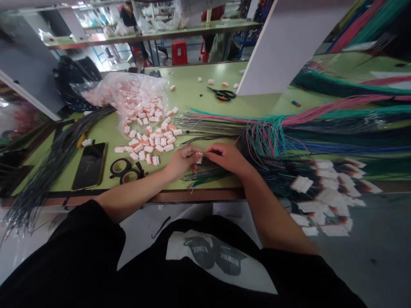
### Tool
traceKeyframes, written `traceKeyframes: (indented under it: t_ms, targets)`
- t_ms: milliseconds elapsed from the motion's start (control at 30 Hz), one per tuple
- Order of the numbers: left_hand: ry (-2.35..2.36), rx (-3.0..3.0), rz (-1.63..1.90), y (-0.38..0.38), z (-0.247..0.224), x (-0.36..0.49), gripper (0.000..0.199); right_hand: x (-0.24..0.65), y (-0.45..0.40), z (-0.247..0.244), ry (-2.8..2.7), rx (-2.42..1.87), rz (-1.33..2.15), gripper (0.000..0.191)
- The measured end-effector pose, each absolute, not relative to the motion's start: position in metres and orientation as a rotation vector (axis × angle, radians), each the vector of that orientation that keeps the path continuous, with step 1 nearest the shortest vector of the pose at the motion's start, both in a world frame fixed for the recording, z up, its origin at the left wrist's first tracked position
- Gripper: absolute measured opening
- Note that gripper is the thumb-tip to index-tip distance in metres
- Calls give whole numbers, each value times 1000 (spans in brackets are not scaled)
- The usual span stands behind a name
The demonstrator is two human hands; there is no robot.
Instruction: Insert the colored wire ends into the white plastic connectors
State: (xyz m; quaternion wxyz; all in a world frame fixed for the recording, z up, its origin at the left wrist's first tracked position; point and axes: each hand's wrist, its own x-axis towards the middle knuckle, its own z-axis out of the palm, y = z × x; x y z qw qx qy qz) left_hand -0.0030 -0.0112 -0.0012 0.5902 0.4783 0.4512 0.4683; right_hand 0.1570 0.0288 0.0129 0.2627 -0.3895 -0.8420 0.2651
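Observation:
My left hand (pixel 184 161) is closed on a small white-and-orange connector housing (pixel 199 158), pinched between thumb and fingers. Right beside it, the fingertips of my right hand (pixel 225 156) are pinched together at the housing's right side. They appear to grip a thin wire, mostly hidden by the fingers. Loose connector housings (pixel 154 141) lie in a pile left of my hands, spilling from a clear plastic bag (pixel 125 87). Bundles of thin wires (pixel 221 126) with bare-looking ends stretch across the table just behind and under my hands.
A phone (pixel 90 166) and black tape rolls (pixel 131 176) lie at the left, beside a dark wire bundle (pixel 64 149). Black-handled scissors (pixel 224 95) lie at the back. Wired connectors (pixel 330 192) hang over the front edge at right. A white upright panel (pixel 282 42) stands behind.

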Motion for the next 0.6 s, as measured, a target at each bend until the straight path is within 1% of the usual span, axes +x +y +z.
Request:
traceKeyframes:
  t_ms: [100,333,433,500,600]
  targets:
    - [1069,1082,1084,-11,0,-3,7,157,30,12,-2249,-1069,697,15]
    - [1099,1071,1028,-12,0,-3,8,150,25,7,-2358,-1178,586,16]
    - [1090,1067,1052,-12,0,-2,9,152,30,24,-2451,-1189,581,19]
    - [1063,1063,1049,-11,0,-2,11,157,49,43,-2445,-1195,515,23]
    - [1032,1062,1029,-12,2,-3,16,170,106,68,-2274,-1349,198,33]
